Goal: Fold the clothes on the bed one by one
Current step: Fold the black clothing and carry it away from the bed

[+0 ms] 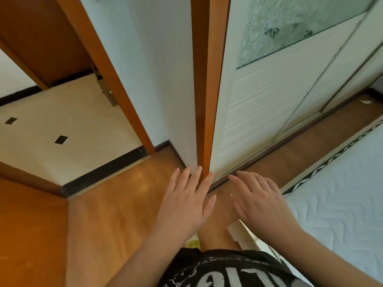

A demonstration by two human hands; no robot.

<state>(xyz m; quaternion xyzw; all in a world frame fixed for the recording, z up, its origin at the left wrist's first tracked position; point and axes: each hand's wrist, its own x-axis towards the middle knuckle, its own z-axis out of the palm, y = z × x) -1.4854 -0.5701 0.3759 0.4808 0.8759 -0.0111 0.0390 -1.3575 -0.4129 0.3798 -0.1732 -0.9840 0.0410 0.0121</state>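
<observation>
The person stands on the wooden floor [116, 214] with both hands held out in front, palms down and holding nothing. The left hand [186, 201] has its fingers straight and slightly fanned, fingertips pointing toward the orange wooden post [204, 90]. The right hand [261, 206] is just to the right of it, fingers also straight and loosely spread, the two hands near but apart. Right of the post stands a white wardrobe door [259, 104] with a frosted glass panel [294, 27]. The bed [339, 195], with its white quilted mattress, lies further right of the post, beyond the right hand; no clothes show on the part in view. Left of the post, a doorway opens onto a pale tiled floor [62, 121].
</observation>
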